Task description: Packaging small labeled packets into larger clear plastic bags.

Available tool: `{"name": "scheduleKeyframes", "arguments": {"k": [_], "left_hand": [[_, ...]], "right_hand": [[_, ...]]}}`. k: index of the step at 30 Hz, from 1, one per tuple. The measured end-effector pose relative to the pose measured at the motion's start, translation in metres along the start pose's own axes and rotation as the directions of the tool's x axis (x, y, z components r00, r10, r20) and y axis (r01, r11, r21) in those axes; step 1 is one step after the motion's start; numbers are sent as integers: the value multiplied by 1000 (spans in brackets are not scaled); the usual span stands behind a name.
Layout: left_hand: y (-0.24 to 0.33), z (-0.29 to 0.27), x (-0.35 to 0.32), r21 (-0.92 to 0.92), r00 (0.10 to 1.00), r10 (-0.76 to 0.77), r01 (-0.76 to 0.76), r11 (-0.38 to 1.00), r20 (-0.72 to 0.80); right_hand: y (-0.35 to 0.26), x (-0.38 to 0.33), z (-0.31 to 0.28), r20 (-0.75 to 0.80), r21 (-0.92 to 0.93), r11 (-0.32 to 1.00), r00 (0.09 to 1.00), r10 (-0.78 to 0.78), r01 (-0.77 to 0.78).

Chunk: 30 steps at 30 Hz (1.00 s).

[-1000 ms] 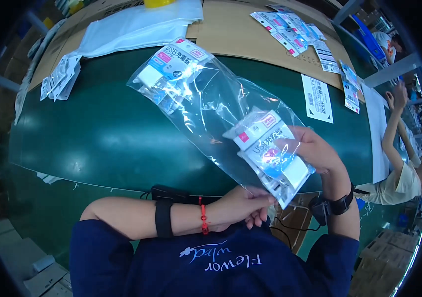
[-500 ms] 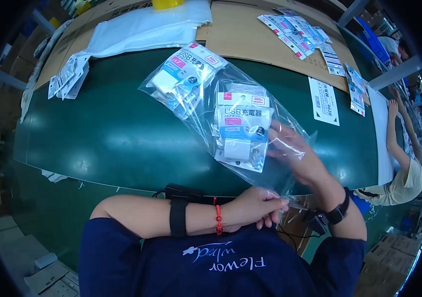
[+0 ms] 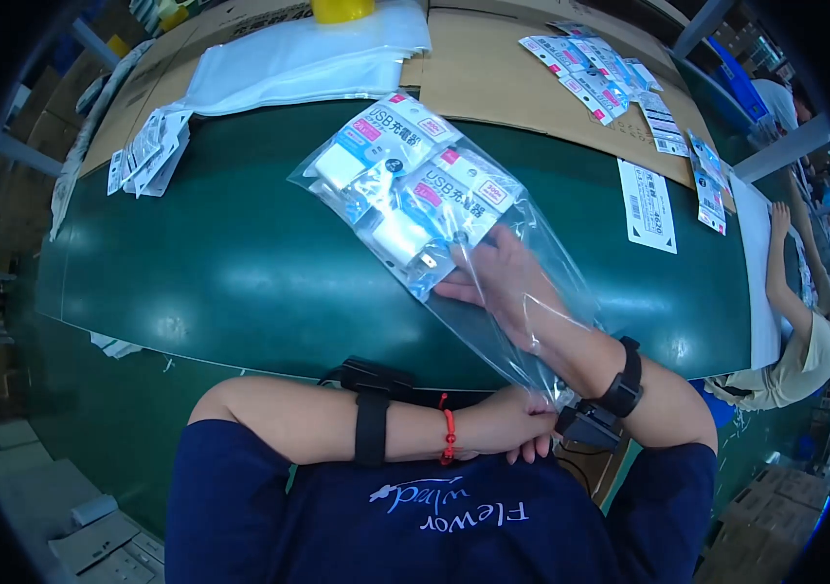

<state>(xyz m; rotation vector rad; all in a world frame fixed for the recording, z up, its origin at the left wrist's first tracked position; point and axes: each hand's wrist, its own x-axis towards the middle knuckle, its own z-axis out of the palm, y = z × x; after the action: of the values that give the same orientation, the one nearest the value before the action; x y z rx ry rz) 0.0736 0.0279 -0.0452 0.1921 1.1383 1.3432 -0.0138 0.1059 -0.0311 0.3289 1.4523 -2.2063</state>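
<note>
We are reaching our right hand deep inside a clear plastic bag lying on the green worktop, fingers extended against two white charger packs with pink and blue cards at its far end. Our left hand is pinching the bag's near open edge. The bag is looking glossy, wrinkled and see-through.

The person wore a dark navy short-sleeved shirt with pale lettering across the chest. A wide black band circled the left forearm, and beside it a thin red cord bracelet. The right wrist carried a black strap with a small black box-shaped device attached.
</note>
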Motion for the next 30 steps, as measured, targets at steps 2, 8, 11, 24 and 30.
{"name": "scheduleKeyframes", "arguments": {"k": [2, 8, 11, 24, 30], "left_hand": [[-2, -7, -3, 105, 998, 26, -33, 994, 64], [51, -30, -63, 782, 942, 210, -334, 527, 261], [61, -45, -69, 902, 577, 814, -384, 195, 69], [74, -96, -36, 923, 670, 742, 261, -282, 37], [77, -89, -36, 898, 676, 736, 313, -308, 16]], "right_hand": [[-1, 1, 1, -6, 24, 1000, 1000, 7, -7], [-6, -42, -48, 198, -228, 967, 978, -71, 116], [-24, -57, -72, 278, -441, 894, 960, 46, 84], [-101, -109, -159, 104, -711, 703, 993, 62, 30], [-124, -52, -266, -20, -832, -252, 481, -876, -493]]}}
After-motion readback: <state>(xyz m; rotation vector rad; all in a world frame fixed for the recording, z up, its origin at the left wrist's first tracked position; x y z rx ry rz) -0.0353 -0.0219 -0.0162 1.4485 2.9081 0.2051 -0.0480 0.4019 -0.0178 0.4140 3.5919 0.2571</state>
